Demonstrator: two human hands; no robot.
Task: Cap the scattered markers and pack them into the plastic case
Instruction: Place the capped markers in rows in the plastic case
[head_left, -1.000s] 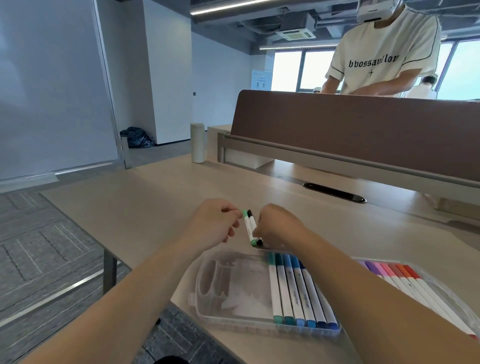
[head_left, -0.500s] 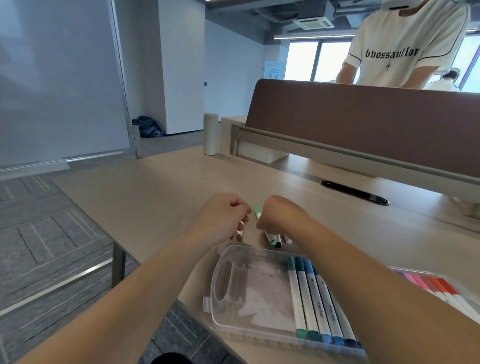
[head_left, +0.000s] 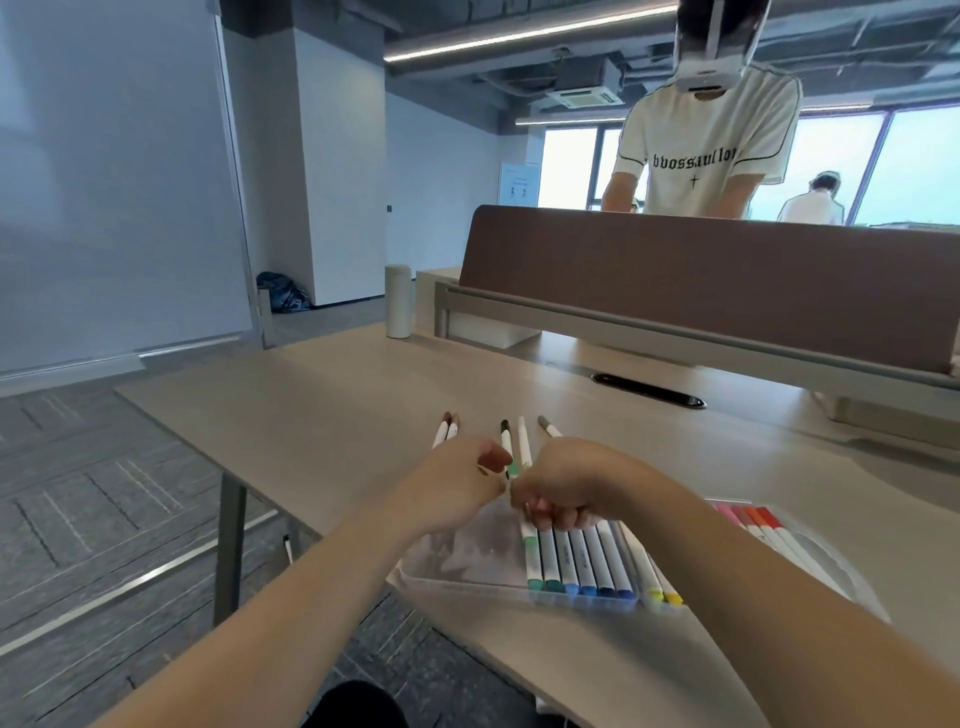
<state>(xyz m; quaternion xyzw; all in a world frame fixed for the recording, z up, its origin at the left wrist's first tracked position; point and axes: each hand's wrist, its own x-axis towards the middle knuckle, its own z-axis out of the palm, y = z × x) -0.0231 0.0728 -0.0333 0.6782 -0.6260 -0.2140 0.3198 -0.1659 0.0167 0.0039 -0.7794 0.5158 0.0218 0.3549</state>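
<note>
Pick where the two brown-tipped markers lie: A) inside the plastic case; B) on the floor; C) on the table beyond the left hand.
C: the brown-tipped markers lie side by side on the table past the left hand, outside the plastic case.

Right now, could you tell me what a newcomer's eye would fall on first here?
Probably the left hand and right hand close together, fingers curled, at the far end of the clear case with its row of green and blue markers. Then the loose markers on the desk beyond, and a person in a white T-shirt behind the brown divider.
</note>
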